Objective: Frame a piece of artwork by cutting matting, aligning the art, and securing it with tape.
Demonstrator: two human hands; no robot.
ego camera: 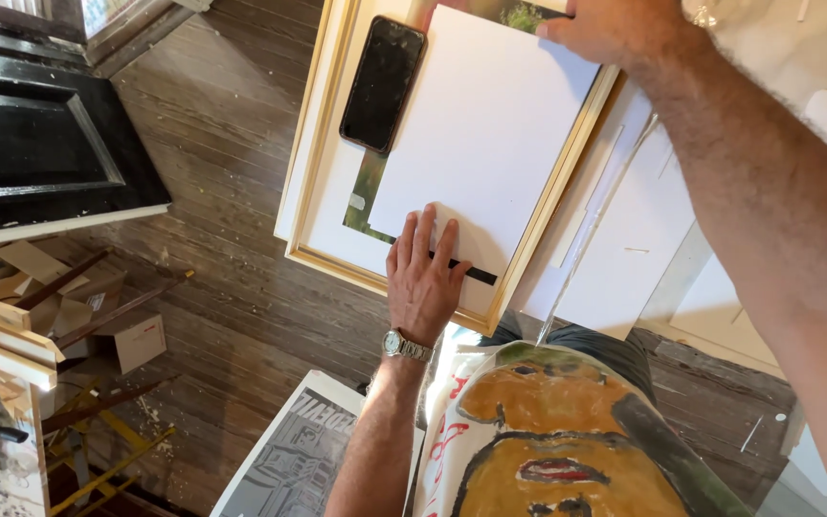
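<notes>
The left hand [422, 278] lies flat, fingers spread, pressing a smooth white sheet [482, 134] at the near edge of a gilded wooden frame [538, 220]. The right hand [614, 29] grips the sheet's far corner. A glossy black phone [383, 83] rests beside.

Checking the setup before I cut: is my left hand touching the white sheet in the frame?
Touching. The head view shows the left hand lying flat, fingers spread, on the white sheet.

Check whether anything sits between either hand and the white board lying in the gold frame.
Nothing does. The left hand lies flat on the white board's near edge, and the right hand presses its far corner. The black phone rests beside the board on the gold frame, clear of both hands.
</notes>
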